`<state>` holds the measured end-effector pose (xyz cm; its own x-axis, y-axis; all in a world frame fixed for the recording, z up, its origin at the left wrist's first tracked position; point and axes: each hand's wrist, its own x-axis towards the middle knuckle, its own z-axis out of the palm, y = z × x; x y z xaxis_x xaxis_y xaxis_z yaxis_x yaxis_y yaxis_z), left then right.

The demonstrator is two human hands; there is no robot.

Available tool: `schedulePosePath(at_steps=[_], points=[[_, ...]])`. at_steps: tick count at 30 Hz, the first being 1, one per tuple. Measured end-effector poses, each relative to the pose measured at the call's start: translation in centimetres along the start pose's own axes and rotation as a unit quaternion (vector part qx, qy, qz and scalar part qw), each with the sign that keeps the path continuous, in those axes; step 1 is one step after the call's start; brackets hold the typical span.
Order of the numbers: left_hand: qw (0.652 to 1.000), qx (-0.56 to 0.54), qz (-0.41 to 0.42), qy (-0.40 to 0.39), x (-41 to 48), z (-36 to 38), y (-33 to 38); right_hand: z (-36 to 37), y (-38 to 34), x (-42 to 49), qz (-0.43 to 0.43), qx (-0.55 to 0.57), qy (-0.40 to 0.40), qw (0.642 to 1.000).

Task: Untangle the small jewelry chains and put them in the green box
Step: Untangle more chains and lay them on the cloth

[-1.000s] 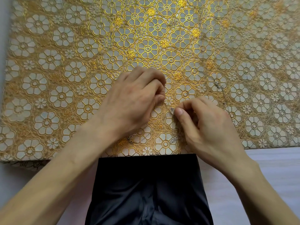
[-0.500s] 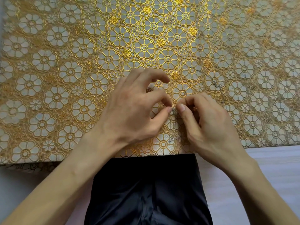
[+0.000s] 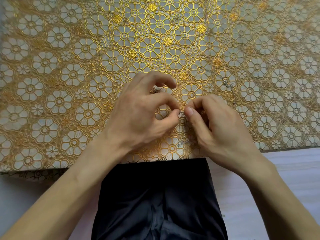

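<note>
A thin silver chain [image 3: 182,134] lies tangled near the table's front edge, hard to tell from the gold pattern. My left hand [image 3: 138,116] and my right hand [image 3: 214,125] meet above it, thumb and forefinger of each pinching the chain's upper end where they touch. Its loose lower end trails toward the edge between my wrists. Another fine chain [image 3: 227,84] lies stretched out to the right of my right hand. No green box is in view.
A gold floral lace cloth [image 3: 69,84] covers the table. Its front edge runs just below my hands. Beneath it are my black-clad legs [image 3: 159,201] and a pale floor [image 3: 285,170].
My left hand's fingers uncurled and came right to meet my right thumb; both hands now pinch the chain together. The view shifted slightly.
</note>
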<state>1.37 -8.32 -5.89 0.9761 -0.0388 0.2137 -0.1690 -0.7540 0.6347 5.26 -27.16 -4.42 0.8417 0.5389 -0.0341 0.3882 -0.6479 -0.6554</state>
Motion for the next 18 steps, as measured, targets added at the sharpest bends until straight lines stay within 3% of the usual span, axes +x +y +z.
schedulePosePath(at_steps=[7,12,18], points=[[1.0,0.006,0.024,0.019,-0.3,0.3,0.0,-2.0,-0.2,1.2,0.023,0.0,-0.155,0.988],[0.998,-0.054,-0.015,0.033,-0.5,0.3,-0.1,-3.1,-0.1,1.6,0.062,0.038,-0.231,0.97],[0.99,-0.119,-0.067,0.034,-0.1,-0.2,0.0,-1.3,-0.1,0.6,0.069,0.116,-0.076,0.988]])
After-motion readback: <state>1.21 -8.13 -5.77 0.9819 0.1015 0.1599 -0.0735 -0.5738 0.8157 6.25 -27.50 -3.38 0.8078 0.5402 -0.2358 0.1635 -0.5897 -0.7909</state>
